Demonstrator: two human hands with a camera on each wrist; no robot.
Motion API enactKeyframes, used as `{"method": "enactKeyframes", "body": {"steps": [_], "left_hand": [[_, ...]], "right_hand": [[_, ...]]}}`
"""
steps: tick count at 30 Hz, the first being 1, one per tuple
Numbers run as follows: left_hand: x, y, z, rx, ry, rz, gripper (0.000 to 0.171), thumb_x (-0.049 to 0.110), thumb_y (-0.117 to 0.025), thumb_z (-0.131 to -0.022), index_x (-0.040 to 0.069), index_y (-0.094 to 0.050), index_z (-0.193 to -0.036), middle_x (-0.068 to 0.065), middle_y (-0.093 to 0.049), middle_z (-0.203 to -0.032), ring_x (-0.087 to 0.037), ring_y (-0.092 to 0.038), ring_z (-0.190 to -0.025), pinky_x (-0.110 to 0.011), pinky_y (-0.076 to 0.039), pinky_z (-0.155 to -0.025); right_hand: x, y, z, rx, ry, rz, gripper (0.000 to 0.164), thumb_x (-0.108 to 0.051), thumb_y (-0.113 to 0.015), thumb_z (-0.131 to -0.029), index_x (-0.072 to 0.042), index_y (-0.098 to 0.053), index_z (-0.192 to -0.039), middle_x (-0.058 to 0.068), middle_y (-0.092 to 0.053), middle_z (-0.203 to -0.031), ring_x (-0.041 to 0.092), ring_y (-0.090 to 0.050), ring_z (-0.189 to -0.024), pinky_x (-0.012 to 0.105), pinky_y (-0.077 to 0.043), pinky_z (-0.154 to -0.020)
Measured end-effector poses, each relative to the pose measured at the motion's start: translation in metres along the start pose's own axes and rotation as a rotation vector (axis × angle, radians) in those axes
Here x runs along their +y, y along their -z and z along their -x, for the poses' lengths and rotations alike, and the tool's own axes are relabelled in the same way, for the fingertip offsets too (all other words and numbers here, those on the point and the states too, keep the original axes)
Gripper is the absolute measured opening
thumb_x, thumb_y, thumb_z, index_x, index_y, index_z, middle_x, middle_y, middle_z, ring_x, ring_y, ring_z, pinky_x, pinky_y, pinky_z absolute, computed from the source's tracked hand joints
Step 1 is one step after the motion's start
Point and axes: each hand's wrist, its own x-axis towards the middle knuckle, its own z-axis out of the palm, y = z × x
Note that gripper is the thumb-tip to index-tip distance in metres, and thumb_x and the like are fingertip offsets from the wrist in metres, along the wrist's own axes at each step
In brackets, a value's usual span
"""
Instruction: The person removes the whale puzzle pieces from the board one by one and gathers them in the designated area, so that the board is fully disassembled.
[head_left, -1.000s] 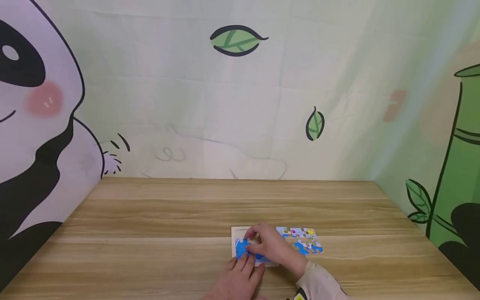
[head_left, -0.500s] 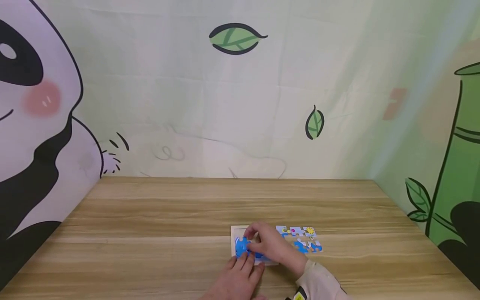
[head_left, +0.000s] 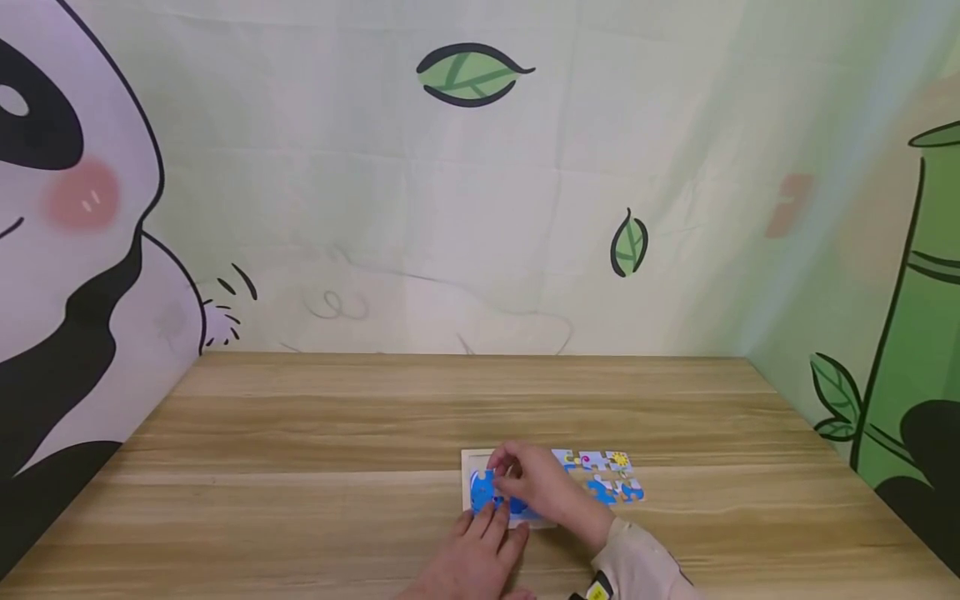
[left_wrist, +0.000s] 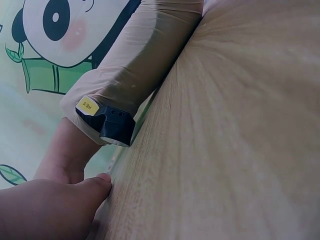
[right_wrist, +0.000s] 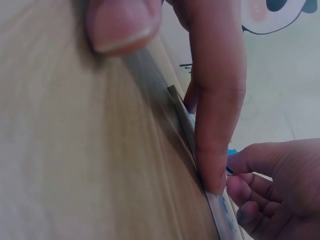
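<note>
In the head view, a shallow puzzle tray point(head_left: 467, 481) with a pale rim lies on the table, partly filled with blue pieces point(head_left: 480, 490). My left hand point(head_left: 480, 554) lies at its near edge, straight fingertips resting on the tray and pieces. Over the tray, my right hand point(head_left: 536, 483) bends with thumb and index finger close together and pinches a small puzzle piece, mostly hidden by the fingers. A bit of blue point(right_wrist: 232, 152) shows at pinching fingertips in the right wrist view. The left wrist view shows a hand with its thumb point(left_wrist: 97, 187) near the tabletop.
Loose puzzle pieces, several blue and pale ones point(head_left: 615, 492), lie right of the tray, one with a yellow sun point(head_left: 619, 459). The wooden table point(head_left: 300, 500) ends at a printed cloth backdrop point(head_left: 337, 167). A dark wrist camera point(left_wrist: 117, 125) sits on a beige sleeve.
My right thumb has lifted slightly, with the fingers staying over the tray. My left hand stays at the near edge. The whole head view has shifted a little.
</note>
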Motion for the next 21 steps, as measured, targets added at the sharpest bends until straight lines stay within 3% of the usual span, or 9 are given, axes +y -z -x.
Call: {"method": "enactKeyframes", "body": {"steps": [10,21], "left_hand": [[0.000,0.001,0.001,0.018,-0.005,-0.028,0.071,0.067,-0.031,-0.095,0.016,-0.048,-0.140,-0.014,-0.043,-0.149,-0.028,-0.042,-0.137,-0.046,-0.045,-0.103],[0.001,0.000,0.001,0.020,0.001,-0.052,0.070,0.067,-0.030,-0.094,0.017,-0.049,-0.140,-0.012,-0.045,-0.148,-0.026,-0.044,-0.135,-0.044,-0.045,-0.103]], "right_hand": [[-0.002,0.003,0.001,-0.015,-0.034,-0.044,0.006,-0.006,-0.064,-0.090,-0.011,-0.065,-0.093,-0.001,-0.062,-0.082,0.011,-0.054,-0.073,0.019,-0.045,-0.066],[-0.007,0.014,0.005,0.012,0.002,-0.105,0.005,-0.008,-0.064,-0.091,-0.008,-0.065,-0.095,0.002,-0.064,-0.085,0.010,-0.053,-0.073,0.019,-0.046,-0.063]]}}
